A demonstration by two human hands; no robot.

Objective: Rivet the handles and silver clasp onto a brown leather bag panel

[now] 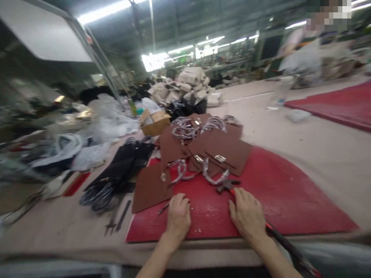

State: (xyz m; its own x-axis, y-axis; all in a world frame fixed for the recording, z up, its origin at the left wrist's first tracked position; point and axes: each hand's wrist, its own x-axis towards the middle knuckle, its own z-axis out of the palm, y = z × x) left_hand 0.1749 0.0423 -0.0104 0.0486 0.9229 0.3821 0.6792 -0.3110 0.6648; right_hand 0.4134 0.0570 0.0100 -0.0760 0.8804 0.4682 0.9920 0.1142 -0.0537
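Observation:
My left hand (178, 215) rests knuckles-up on the red mat (290, 200), fingers curled, beside a thin dark tool (164, 208) whose end lies by my fingers. My right hand (246, 216) lies on the same mat over a long red-and-black handled hammer (228, 186), its head just past my fingertips and its handle running back under my wrist. Beyond both hands lies a spread of brown leather bag panels (223, 148) with metal clasps and plastic-wrapped handles (213, 178).
Black bag pieces (121, 170) and small hand tools (116, 222) lie left of the mat. Plastic bags, a cardboard box (155, 121) and piled white bags (188, 87) crowd the far table. Another red mat (339, 102) lies far right, where a blurred person stands.

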